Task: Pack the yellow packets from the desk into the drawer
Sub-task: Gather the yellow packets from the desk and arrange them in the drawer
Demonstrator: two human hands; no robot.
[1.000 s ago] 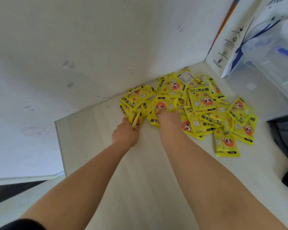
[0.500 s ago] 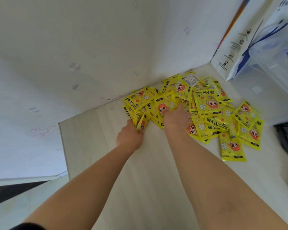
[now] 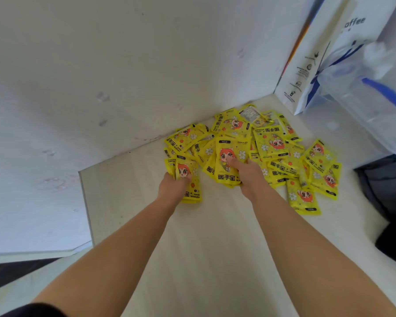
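Note:
A heap of several yellow packets [image 3: 274, 145] with a red-haired cartoon face lies on the pale wooden desk [image 3: 204, 248], in the corner against the white wall. My left hand [image 3: 173, 186] is shut on a small stack of packets [image 3: 190, 177] at the heap's left edge. My right hand [image 3: 249, 172] grips another stack of packets [image 3: 229, 161] near the heap's middle, thumb on the top packet's face. No drawer is in view.
A white paper bag [image 3: 306, 65] with printed text stands at the back right, with a clear plastic bag with blue handles [image 3: 375, 92] beside it. A dark object [image 3: 391, 202] lies at the desk's right edge. The desk's left edge [image 3: 85, 202] drops off beside the wall.
Both hands have closed on packets and pulled small stacks toward me, out of the heap. The stacks now lie more face-up in my grip.

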